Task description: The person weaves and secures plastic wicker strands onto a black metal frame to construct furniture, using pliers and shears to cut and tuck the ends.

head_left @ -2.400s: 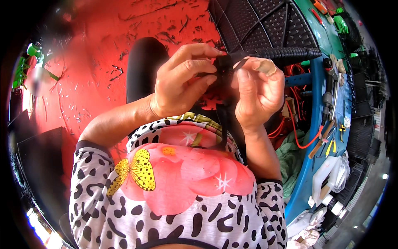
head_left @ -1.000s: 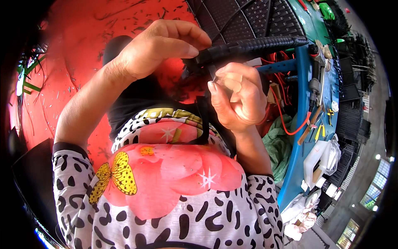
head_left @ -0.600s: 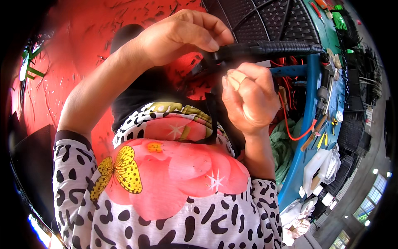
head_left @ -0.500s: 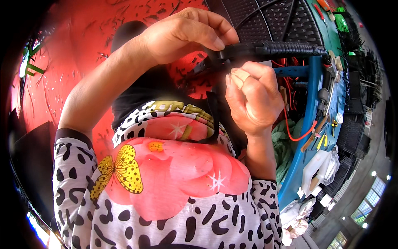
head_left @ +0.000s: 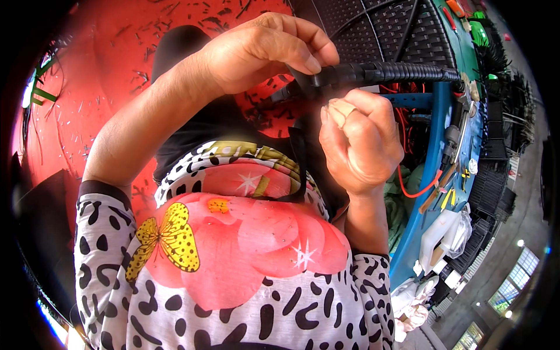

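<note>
My left hand reaches over from the left, thumb and fingers pinched on a flat black wicker strip at the near end of a wrapped black bar. Rings of black strip run along this bar. Just below the bar, my right hand is closed in a fist, with tan tape round a finger; whatever it may hold is hidden. Behind the bar rises a black woven wicker panel of the same piece.
Black strip scraps litter the red floor on the left. On the right, a blue bench carries a power tool, yellow-handled tools and plastic bags. A red hose loops beside it.
Both hands keep nearly the same pose. My right fist has moved slightly down and right; the left fingers have shifted a little right along the bar's end.
</note>
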`<state>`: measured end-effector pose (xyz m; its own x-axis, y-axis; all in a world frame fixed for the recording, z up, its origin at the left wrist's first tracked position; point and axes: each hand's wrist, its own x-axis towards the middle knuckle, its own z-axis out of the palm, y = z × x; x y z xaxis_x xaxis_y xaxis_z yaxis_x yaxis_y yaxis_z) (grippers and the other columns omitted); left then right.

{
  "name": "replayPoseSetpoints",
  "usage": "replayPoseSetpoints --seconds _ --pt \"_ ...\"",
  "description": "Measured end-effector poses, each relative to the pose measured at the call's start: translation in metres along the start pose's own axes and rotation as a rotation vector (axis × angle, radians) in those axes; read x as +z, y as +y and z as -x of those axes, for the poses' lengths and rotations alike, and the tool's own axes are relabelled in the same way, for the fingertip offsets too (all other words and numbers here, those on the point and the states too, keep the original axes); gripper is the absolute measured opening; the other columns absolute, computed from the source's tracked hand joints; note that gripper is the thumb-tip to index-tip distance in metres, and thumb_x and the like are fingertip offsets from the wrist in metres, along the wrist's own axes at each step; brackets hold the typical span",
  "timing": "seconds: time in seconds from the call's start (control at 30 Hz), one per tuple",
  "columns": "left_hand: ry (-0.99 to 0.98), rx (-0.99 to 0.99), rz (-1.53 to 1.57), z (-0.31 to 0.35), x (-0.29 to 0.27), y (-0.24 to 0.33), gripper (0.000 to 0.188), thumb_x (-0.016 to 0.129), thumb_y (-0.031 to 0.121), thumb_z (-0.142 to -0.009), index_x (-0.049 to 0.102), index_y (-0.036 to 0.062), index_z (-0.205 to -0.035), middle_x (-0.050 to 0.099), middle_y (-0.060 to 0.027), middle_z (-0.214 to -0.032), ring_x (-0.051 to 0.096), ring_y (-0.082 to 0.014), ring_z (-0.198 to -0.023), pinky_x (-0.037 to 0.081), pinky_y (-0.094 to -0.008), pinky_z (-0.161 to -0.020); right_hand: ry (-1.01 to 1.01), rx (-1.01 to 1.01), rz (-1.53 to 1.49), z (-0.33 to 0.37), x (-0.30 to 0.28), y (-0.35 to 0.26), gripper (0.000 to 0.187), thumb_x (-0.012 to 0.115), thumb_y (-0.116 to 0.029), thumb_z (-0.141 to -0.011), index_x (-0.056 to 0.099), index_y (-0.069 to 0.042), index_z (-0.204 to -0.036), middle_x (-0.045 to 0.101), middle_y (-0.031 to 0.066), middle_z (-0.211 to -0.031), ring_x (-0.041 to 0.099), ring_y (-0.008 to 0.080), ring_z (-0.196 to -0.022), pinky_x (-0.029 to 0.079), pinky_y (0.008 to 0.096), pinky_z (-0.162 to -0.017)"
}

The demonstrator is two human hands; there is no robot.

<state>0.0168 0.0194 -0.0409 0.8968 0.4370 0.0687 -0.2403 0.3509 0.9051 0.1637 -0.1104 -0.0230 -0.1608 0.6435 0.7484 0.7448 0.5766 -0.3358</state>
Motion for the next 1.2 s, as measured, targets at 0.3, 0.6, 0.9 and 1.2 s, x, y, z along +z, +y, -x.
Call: replayPoseSetpoints --seconds 0.3,0.6,0.9,1.2 --pt "0.035 -0.002 0.005 0.001 0.002 0.0 0.034 0.057 0.013 -0.069 0.056 -0.0052 -0.098 0.063 -0.0082 -0.086 0.06 -0.0128 -0.077 0.046 -0.0232 -0.073 -0.029 0.018 -0.059 -0.007 -0.006 0.0 0.02 0.067 0.011 -0.063 0.059 0.0 -0.078 0.059 0.0126 -0.076 0.059 0.0223 -0.063 0.049 0.0282 -0.057" --pt "0.05 0.001 0.025 0.003 0.004 0.001 0.033 0.057 0.012 -0.069 0.056 -0.0046 -0.097 0.063 -0.0078 -0.085 0.06 -0.0125 -0.077 0.046 -0.0225 -0.073 0.0 0.034 0.023 -0.004 0.001 -0.005 0.018 0.071 0.006 -0.066 0.059 -0.001 -0.078 0.06 0.0113 -0.076 0.059 0.0227 -0.066 0.049 0.0293 -0.061" --pt "0.074 0.004 0.068 0.003 0.009 -0.002 0.031 0.057 0.01 -0.069 0.057 -0.0037 -0.097 0.063 -0.0076 -0.086 0.06 -0.0131 -0.079 0.046 -0.0236 -0.076 0.08 0.132 0.062 -0.007 0.004 -0.011 0.015 0.071 0.002 -0.069 0.06 -0.001 -0.079 0.061 0.0119 -0.076 0.06 0.0229 -0.067 0.048 0.0291 -0.06" --pt "0.089 0.019 0.106 0.006 0.009 -0.003 0.029 0.056 0.009 -0.069 0.057 -0.0037 -0.096 0.063 -0.0076 -0.087 0.059 -0.013 -0.08 0.045 -0.0243 -0.078 0.099 0.165 0.059 -0.01 0.009 -0.011 0.016 0.071 0.003 -0.068 0.06 0.0 -0.08 0.061 0.0128 -0.078 0.06 0.0223 -0.068 0.048 0.0286 -0.061"
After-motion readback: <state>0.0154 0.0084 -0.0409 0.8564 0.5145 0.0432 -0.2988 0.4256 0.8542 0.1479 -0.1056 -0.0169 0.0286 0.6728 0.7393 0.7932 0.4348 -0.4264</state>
